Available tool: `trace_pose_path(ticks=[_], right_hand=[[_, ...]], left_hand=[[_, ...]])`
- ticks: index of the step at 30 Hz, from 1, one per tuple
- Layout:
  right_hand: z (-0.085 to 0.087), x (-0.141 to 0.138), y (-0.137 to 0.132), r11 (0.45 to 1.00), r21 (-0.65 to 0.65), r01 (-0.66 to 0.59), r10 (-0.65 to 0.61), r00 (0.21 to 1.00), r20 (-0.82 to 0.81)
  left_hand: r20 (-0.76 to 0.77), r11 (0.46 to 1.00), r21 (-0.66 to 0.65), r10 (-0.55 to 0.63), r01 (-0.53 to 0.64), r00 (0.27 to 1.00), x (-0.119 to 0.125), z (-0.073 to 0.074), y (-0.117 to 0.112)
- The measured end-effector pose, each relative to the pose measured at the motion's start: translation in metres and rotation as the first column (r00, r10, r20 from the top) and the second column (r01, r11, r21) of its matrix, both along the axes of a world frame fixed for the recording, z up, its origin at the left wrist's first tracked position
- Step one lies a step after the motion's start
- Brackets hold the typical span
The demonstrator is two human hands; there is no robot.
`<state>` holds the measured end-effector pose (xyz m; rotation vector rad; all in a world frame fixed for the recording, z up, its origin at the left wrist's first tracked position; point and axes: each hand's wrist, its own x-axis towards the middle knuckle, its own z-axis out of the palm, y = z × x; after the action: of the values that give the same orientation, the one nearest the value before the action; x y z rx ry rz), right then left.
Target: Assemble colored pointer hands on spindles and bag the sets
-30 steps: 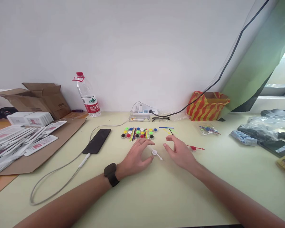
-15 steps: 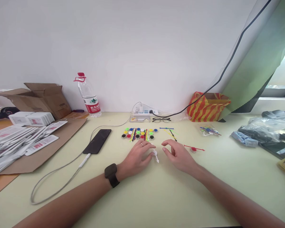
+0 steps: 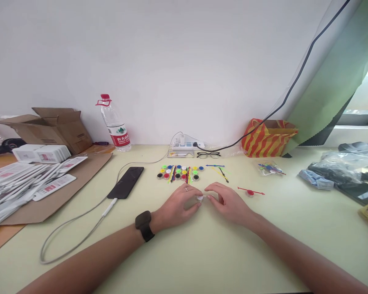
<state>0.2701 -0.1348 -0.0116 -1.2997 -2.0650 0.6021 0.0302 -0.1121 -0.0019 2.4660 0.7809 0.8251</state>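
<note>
White spinner [image 3: 200,199] sitting on table [image 3: 178,257]

Head view: left hand [image 3: 179,207] and right hand [image 3: 231,205] are flanking it; whether fingers are gripping, I cannot tell. A bottle [image 3: 109,117] is bearing "农夫山". Coloured discs [image 3: 178,177] are lying beyond.

We look from one single camera, worn on the head, which faces forward and downward, quite near above the table [image 3: 184,261], with the white wall [image 3: 184,73] at twelve o'clock.

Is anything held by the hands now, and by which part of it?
It cannot be told: a white spinner lies between the left hand and right hand, grip unclear.
</note>
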Motion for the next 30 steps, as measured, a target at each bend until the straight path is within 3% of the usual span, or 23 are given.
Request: trace_pose_path(ticks=[3,5,8,10,12,14,17,20,24,30], right_hand=[[0.005,0.0,0.0,0.988,-0.038,0.153,-0.154,0.987,-0.049],[0.011,0.0,-0.002,0.963,-0.153,0.22,-0.24,0.962,-0.127],[0.023,0.002,-0.004,0.882,-0.464,0.079,-0.267,0.895,-0.356],[0.029,0.004,-0.004,0.843,-0.537,-0.039,-0.286,0.813,-0.508],[0.03,0.008,-0.002,0.869,-0.494,-0.034,-0.299,0.758,-0.579],[0.027,0.014,0.004,0.905,-0.422,0.049,-0.3,0.777,-0.553],[0.015,0.026,0.017,0.951,-0.226,0.212,-0.285,0.884,-0.37],[0.0,0.039,0.031,0.95,0.061,0.307,-0.3,0.949,-0.102],[-0.019,0.05,0.042,0.938,0.249,0.241,-0.287,0.944,0.166],[-0.027,0.051,0.042,0.966,0.234,0.114,-0.198,0.905,0.376]], left_hand=[[0.035,0.998,0.034,0.055,-0.056,0.998,0.0,0.001,0.0],[0.062,0.993,0.045,0.107,-0.11,0.992,0.0,0.001,0.0],[0.11,0.981,0.051,0.179,-0.186,0.978,0.0,0.002,0.001],[0.136,0.974,0.049,0.214,-0.223,0.967,0.0,0.002,0.002],[0.147,0.969,0.036,0.238,-0.245,0.96,0.0,0.002,0.003],[0.152,0.966,0.016,0.253,-0.258,0.955,-0.001,0.001,0.005],[0.17,0.959,-0.024,0.283,-0.283,0.944,-0.002,-0.002,0.009],[0.197,0.941,-0.092,0.339,-0.327,0.92,-0.003,-0.005,0.016],[0.23,0.915,-0.176,0.396,-0.362,0.889,-0.005,-0.006,0.024],[0.232,0.906,-0.232,0.406,-0.355,0.884,-0.005,-0.005,0.023]])
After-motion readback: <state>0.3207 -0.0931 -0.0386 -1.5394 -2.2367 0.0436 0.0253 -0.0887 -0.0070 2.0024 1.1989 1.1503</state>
